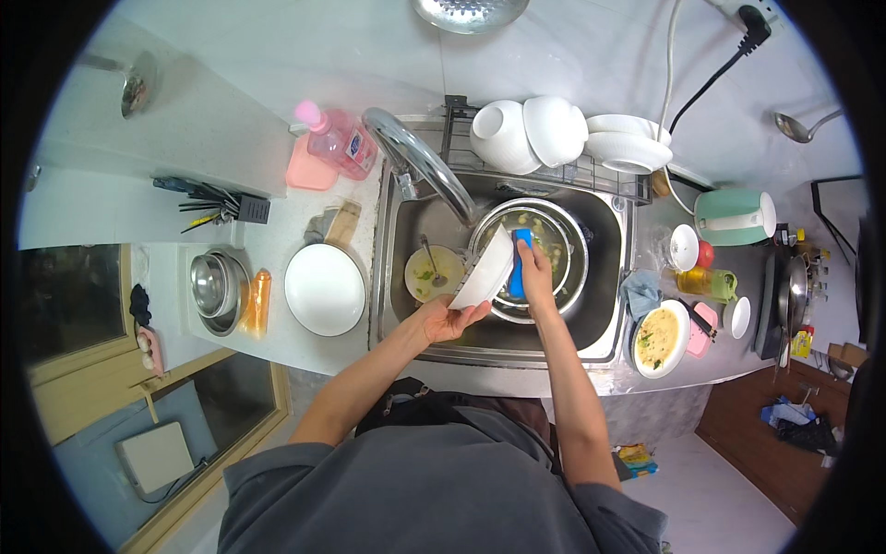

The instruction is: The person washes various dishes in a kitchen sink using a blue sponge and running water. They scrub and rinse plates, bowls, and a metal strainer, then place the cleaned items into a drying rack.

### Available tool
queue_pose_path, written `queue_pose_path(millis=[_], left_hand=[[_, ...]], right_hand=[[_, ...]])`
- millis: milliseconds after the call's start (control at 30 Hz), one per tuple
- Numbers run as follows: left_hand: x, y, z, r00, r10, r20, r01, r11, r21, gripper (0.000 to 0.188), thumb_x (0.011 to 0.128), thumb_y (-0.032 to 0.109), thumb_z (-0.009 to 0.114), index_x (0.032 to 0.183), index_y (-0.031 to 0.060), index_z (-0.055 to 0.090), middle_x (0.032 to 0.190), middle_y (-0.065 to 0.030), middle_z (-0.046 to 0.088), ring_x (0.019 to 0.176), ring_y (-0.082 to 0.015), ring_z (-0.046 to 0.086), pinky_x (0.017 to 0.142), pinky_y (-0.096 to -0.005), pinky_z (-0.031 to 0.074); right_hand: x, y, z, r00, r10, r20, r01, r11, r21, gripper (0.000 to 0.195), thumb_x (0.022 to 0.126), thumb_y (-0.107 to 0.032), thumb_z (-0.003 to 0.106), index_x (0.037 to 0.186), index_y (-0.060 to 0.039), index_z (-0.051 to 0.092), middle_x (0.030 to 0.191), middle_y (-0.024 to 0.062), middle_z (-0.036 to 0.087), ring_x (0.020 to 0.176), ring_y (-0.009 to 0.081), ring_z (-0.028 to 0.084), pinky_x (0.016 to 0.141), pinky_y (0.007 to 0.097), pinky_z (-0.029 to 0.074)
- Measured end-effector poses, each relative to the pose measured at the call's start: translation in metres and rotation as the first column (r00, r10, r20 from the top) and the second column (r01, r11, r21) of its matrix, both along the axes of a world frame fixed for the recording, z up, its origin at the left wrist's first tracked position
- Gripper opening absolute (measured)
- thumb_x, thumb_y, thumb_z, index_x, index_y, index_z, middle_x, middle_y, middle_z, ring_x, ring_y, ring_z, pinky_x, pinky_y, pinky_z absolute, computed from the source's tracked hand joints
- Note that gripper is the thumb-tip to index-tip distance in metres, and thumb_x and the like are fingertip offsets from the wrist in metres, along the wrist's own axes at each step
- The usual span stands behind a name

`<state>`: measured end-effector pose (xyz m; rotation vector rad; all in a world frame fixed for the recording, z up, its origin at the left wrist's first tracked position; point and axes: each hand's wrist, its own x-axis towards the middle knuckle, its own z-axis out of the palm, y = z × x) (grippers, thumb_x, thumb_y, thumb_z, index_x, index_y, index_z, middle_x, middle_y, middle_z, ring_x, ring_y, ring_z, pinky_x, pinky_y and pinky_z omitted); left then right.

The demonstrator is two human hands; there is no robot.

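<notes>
Over the sink [602, 291], my left hand [453, 320] grips the lower edge of a white bowl or dish [486, 269], which is tilted nearly on its side. My right hand [536, 277] holds a blue sponge [519, 263] close against the dish's right side; whether they touch is hard to tell. Beneath them, nested metal basins [580, 239] hold liquid with food scraps. Left of these, a bowl [414, 269] with a spoon [434, 266] and murky liquid sits in the sink. The chrome faucet [436, 166] arches above.
Behind the sink, a wire rack [457, 149] carries white bowls [509, 135] and plates [626, 145]. A white plate [324, 289] and pink soap bottle [342, 145] stand left. At right are a dish of food [657, 338], a blue cloth [642, 292] and a green kettle [734, 217].
</notes>
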<state>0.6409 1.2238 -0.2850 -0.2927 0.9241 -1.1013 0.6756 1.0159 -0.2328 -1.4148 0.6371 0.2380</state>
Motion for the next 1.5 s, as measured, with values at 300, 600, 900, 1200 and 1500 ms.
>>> queue_pose_path(millis=[300, 600, 900, 1200, 1500], left_hand=[[0.004, 0.007, 0.001, 0.992, -0.051, -0.114, 0.044, 0.997, -0.062, 0.038, 0.099, 0.021, 0.038, 0.122, -0.0079, 0.047, 0.106, -0.0208, 0.056, 0.1, -0.0326, 0.064, 0.071, -0.0331, 0.062], [0.052, -0.03, -0.017, 0.907, -0.087, 0.413, -0.289, 0.585, 0.758, 0.038, 0.094, 0.01, 0.05, 0.128, -0.0032, 0.042, 0.121, -0.017, 0.054, 0.107, -0.0324, 0.059, 0.082, -0.0429, 0.058], [0.035, -0.012, -0.033, 0.301, -0.898, 0.321, -0.762, -0.024, 0.647, 0.06, 0.087, 0.004, 0.049, 0.143, 0.0069, 0.028, 0.128, -0.0177, 0.053, 0.117, -0.0276, 0.053, 0.096, -0.0322, 0.041], [0.022, -0.015, -0.038, 1.0, -0.025, -0.013, 0.029, 0.889, 0.457, 0.035, 0.099, 0.009, 0.035, 0.129, -0.0075, 0.04, 0.119, -0.0241, 0.053, 0.106, -0.0374, 0.06, 0.078, -0.0376, 0.062], [0.018, -0.025, -0.037, 0.912, -0.219, 0.346, -0.093, 0.713, 0.695, 0.047, 0.08, -0.008, 0.044, 0.127, -0.0023, 0.04, 0.125, -0.0215, 0.049, 0.115, -0.0374, 0.054, 0.096, -0.0473, 0.052]], right_hand=[[0.029, 0.013, 0.019, 0.848, 0.436, 0.302, -0.074, 0.661, -0.746, 0.031, 0.089, -0.028, 0.059, 0.107, -0.0042, 0.067, 0.104, 0.0208, 0.061, 0.094, 0.0328, 0.059, 0.085, 0.0389, 0.046], [-0.063, -0.046, -0.03, 0.982, 0.09, -0.166, -0.108, 0.989, -0.102, 0.037, 0.093, -0.033, 0.06, 0.118, -0.0062, 0.064, 0.084, -0.003, 0.061, 0.075, 0.0049, 0.051, 0.069, 0.0211, 0.041], [-0.103, -0.044, 0.009, 0.971, -0.132, -0.198, 0.192, 0.927, 0.323, 0.042, 0.096, -0.035, 0.053, 0.123, -0.0022, 0.055, 0.102, 0.0084, 0.065, 0.089, 0.016, 0.063, 0.078, 0.0293, 0.05], [-0.127, -0.065, 0.016, 0.966, 0.006, -0.26, 0.088, 0.933, 0.348, 0.048, 0.087, -0.032, 0.062, 0.125, -0.0037, 0.052, 0.105, 0.0123, 0.063, 0.087, 0.0202, 0.064, 0.076, 0.0305, 0.051], [-0.215, -0.117, -0.001, 0.97, 0.157, -0.187, -0.228, 0.305, -0.925, 0.068, 0.066, -0.015, 0.071, 0.13, -0.0117, 0.047, 0.123, 0.017, 0.047, 0.113, 0.0352, 0.046, 0.094, 0.0477, 0.036]])
